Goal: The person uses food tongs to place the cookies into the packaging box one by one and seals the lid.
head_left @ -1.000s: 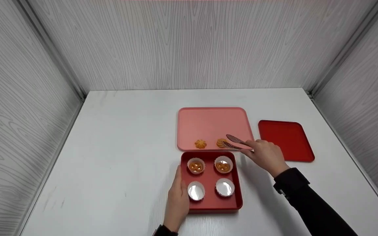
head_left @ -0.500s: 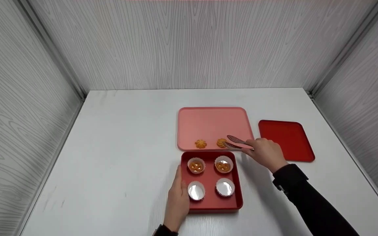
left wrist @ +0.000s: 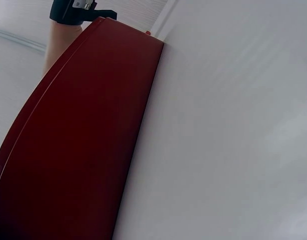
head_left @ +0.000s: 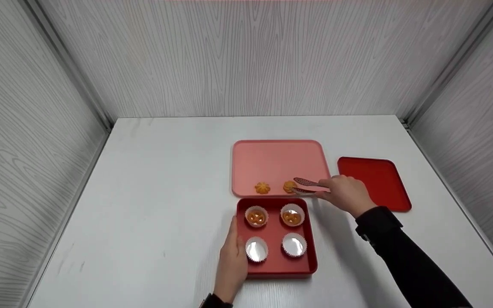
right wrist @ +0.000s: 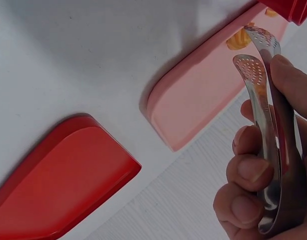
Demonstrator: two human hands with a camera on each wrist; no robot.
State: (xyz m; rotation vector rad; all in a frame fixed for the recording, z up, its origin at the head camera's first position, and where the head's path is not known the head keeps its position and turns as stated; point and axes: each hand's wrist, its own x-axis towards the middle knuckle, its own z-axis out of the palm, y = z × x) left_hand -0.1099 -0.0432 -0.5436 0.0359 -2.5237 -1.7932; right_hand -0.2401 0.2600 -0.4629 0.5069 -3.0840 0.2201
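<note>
In the head view my right hand [head_left: 349, 194] grips metal tongs [head_left: 308, 182], fingers curled round both arms. The tongs' perforated tips stand apart at a golden swirl cookie [head_left: 289, 186] on the pink tray [head_left: 276, 158]; whether both tips touch it I cannot tell. The right wrist view shows the tongs [right wrist: 278, 125] with this cookie [right wrist: 238, 40] by one tip. A second, flower-shaped cookie [head_left: 262, 188] lies left on the tray. My left hand [head_left: 231, 261] rests with straight fingers along the left wall of a red box [head_left: 274, 265]. The left wrist view shows only the box's wall [left wrist: 83, 130], no fingers.
Inside the box are white paper cups: two far ones [head_left: 256, 217] hold glossy brown pieces, and two near ones [head_left: 294, 244] show bare bottoms. A smaller red tray [head_left: 375, 182] lies right of the pink tray, beneath my right hand's far side. Grey wood-grain walls enclose the white table.
The tongs' tips have shifted slightly, with the far tip lower and closer to the right-hand cookie. My left hand and the box have stayed put.
</note>
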